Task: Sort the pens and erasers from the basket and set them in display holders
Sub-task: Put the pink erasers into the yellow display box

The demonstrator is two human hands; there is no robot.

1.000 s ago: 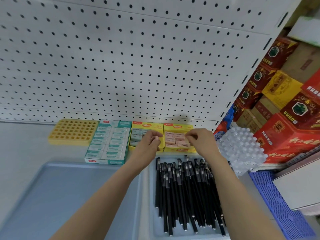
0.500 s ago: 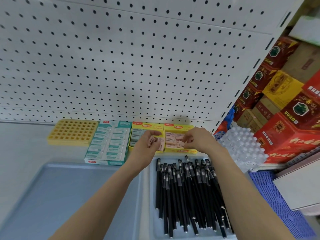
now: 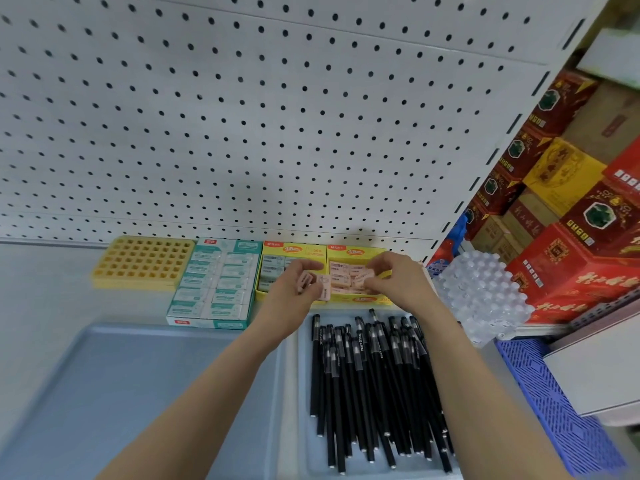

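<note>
White pegboard point(image 3: 277, 133) fills the far wall in the head view and meets a pale grey shelf point(image 3: 41, 289) along its lower edge; past the slotted post on the right, red and yellow cartons point(image 3: 588, 209) are stacked high.

Along the far edge of the shelf, left to right, stand a yellow holder point(image 3: 143, 263) with a grid of holes, a teal box point(image 3: 216, 282) packed with white wrapped erasers, a left yellow box point(image 3: 273, 268) and a right yellow box point(image 3: 356, 299), each touching the next; a clear holder point(image 3: 481, 292) of knobbly plastic sits at the far right, just beside the last box.

Nearer, a wide grey tray point(image 3: 104, 393) lies on the left; beside it, a narrow grey tray point(image 3: 304, 445) holds a loose heap of black pens point(image 3: 367, 382), their caps mostly towards the far side; a blue basket point(image 3: 554, 393) with lattice sides sits near right, with a white box point(image 3: 595, 372) over its far part.

Both bare forearms reach in from the near edge; the left hand point(image 3: 294, 289) hovers between the two yellow boxes, its fingers curled round a pink eraser point(image 3: 313, 284); the right hand point(image 3: 394, 282) is over the right yellow box, fingertips pinching one of the pink erasers point(image 3: 346, 278) packed inside.
</note>
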